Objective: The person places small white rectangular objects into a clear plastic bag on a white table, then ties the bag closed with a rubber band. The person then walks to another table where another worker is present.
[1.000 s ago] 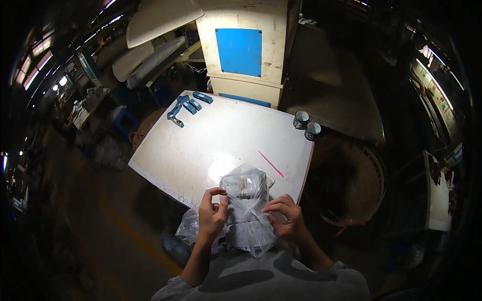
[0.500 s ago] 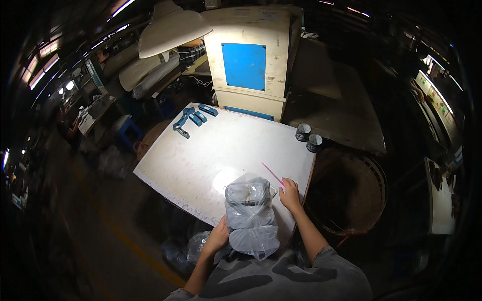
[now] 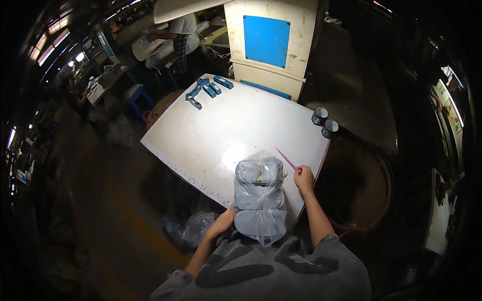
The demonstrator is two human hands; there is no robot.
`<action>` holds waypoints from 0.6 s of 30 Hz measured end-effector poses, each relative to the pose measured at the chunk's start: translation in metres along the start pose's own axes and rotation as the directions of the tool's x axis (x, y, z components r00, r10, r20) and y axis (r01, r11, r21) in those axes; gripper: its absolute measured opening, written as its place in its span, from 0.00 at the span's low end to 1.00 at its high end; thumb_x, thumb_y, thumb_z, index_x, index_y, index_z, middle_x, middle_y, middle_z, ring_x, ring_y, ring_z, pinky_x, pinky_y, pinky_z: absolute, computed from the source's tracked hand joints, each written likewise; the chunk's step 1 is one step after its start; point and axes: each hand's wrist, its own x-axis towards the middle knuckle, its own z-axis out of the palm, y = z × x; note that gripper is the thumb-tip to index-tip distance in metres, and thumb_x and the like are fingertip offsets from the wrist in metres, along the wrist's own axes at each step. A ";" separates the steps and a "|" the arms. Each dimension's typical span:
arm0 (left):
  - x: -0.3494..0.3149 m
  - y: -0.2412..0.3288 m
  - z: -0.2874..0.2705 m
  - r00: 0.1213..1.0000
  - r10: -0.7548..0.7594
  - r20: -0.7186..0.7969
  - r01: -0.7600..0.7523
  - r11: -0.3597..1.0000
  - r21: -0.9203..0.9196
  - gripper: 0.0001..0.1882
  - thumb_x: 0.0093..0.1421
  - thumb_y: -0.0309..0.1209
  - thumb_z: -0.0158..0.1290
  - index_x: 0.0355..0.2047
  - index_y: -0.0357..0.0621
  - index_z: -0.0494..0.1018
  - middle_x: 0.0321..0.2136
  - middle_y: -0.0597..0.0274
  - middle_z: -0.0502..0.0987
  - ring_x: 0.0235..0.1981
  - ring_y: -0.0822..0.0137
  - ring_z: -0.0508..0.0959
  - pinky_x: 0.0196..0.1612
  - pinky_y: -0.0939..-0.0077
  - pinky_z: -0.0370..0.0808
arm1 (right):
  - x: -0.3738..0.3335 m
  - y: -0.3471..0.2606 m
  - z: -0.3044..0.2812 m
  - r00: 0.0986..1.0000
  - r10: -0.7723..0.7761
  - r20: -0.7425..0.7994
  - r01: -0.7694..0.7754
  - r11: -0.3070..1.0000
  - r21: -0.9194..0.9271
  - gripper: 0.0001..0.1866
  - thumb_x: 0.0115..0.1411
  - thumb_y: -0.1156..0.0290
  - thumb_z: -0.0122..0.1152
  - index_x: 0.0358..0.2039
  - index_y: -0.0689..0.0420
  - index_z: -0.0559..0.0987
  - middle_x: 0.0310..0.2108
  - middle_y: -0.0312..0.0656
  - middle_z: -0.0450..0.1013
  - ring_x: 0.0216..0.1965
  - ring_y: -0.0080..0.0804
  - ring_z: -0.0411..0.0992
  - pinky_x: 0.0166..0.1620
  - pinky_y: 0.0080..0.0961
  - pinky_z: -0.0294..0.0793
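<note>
A stack of bundles in clear plastic bags (image 3: pixel 260 195), grey inside, stands at the near edge of the white table (image 3: pixel 201 130), close against my body. My left hand (image 3: pixel 226 220) is at the lower left side of this stack; its fingers are hidden behind the plastic. To the right of the bags, my right hand (image 3: pixel 304 178) is closed round the near end of a thin pink stick (image 3: pixel 286 158). The stick points away and to the left, over the tabletop.
Several blue blocks (image 3: pixel 208 89) lie at the table's far left corner. Two dark cups (image 3: pixel 325 122) stand at its right edge. Beyond rises a cream cabinet with a blue panel (image 3: pixel 266 41). A round basket (image 3: pixel 384 175) is at the right; another person (image 3: pixel 185 37) stands far left.
My right hand has closed its fingers round the pink stick's near end, where they were looser before. The whole view has shifted, and the other person now shows more fully.
</note>
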 end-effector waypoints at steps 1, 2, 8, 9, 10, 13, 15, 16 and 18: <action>-0.001 -0.001 -0.001 0.998 0.064 -0.020 -0.064 0.997 0.033 0.35 0.82 0.49 0.31 0.75 0.33 0.58 0.71 0.44 0.68 0.71 0.54 0.66 0.73 0.67 0.60 | -0.001 0.003 -0.003 0.998 0.050 -0.032 -0.046 0.991 0.126 0.07 0.60 0.70 0.66 0.38 0.56 0.85 0.35 0.47 0.79 0.37 0.48 0.80 0.39 0.40 0.79; 0.000 -0.001 -0.005 0.999 0.049 0.000 -0.049 0.995 0.086 0.34 0.81 0.49 0.33 0.75 0.33 0.59 0.70 0.45 0.68 0.70 0.55 0.67 0.73 0.67 0.62 | -0.002 0.005 -0.009 0.987 0.160 -0.010 -0.154 0.962 0.225 0.08 0.61 0.68 0.67 0.38 0.56 0.85 0.34 0.46 0.78 0.35 0.43 0.80 0.38 0.38 0.78; -0.004 0.008 -0.008 0.999 -0.043 0.019 0.044 0.997 -0.057 0.33 0.78 0.47 0.44 0.72 0.33 0.63 0.69 0.47 0.71 0.67 0.58 0.72 0.70 0.66 0.66 | -0.012 -0.008 -0.070 0.875 0.422 0.238 -0.290 0.065 0.955 0.10 0.75 0.60 0.60 0.47 0.52 0.81 0.33 0.30 0.72 0.27 0.20 0.68 0.33 0.25 0.71; -0.004 0.009 -0.005 0.998 -0.053 0.022 0.054 0.997 -0.058 0.33 0.78 0.46 0.45 0.72 0.34 0.63 0.69 0.47 0.71 0.67 0.58 0.72 0.70 0.66 0.67 | -0.015 -0.012 -0.079 0.849 0.464 0.251 -0.286 0.004 0.958 0.10 0.76 0.59 0.59 0.47 0.52 0.80 0.34 0.31 0.72 0.27 0.20 0.68 0.33 0.25 0.71; -0.004 0.010 -0.001 0.998 -0.062 0.027 0.063 0.997 -0.052 0.33 0.77 0.46 0.46 0.72 0.34 0.63 0.68 0.47 0.72 0.66 0.58 0.72 0.70 0.66 0.67 | -0.018 -0.017 -0.085 0.840 0.485 0.241 -0.255 -0.039 0.966 0.11 0.76 0.58 0.58 0.46 0.52 0.79 0.35 0.31 0.72 0.28 0.20 0.68 0.32 0.25 0.71; -0.002 0.009 0.003 0.995 -0.077 0.061 0.078 0.997 -0.022 0.33 0.76 0.46 0.48 0.72 0.34 0.63 0.68 0.48 0.72 0.66 0.58 0.72 0.69 0.66 0.67 | -0.032 -0.022 -0.090 0.807 0.486 0.336 -0.390 0.011 0.921 0.12 0.78 0.56 0.54 0.47 0.51 0.77 0.35 0.32 0.73 0.28 0.20 0.70 0.32 0.26 0.72; 0.000 0.008 0.002 0.992 -0.089 0.086 0.089 0.996 0.000 0.34 0.76 0.46 0.49 0.72 0.35 0.63 0.68 0.48 0.73 0.66 0.58 0.73 0.69 0.66 0.67 | -0.040 -0.020 -0.082 0.798 0.442 0.410 -0.542 0.229 0.808 0.15 0.79 0.55 0.52 0.47 0.54 0.79 0.35 0.33 0.73 0.26 0.20 0.69 0.28 0.24 0.72; 0.002 0.007 0.001 0.990 -0.094 0.101 0.093 0.996 0.015 0.34 0.75 0.46 0.50 0.72 0.35 0.63 0.68 0.48 0.73 0.66 0.58 0.73 0.69 0.66 0.68 | -0.043 -0.019 -0.075 0.792 0.406 0.456 -0.595 0.346 0.725 0.17 0.80 0.55 0.52 0.47 0.55 0.79 0.35 0.34 0.73 0.24 0.20 0.69 0.27 0.22 0.71; 0.003 0.005 -0.001 0.988 -0.097 0.124 0.091 0.994 0.053 0.34 0.75 0.45 0.51 0.72 0.35 0.63 0.67 0.48 0.73 0.66 0.58 0.73 0.69 0.66 0.68 | -0.043 -0.022 -0.053 0.854 0.321 0.409 -0.511 0.659 0.551 0.20 0.77 0.53 0.55 0.49 0.59 0.81 0.38 0.40 0.74 0.27 0.27 0.73 0.31 0.26 0.75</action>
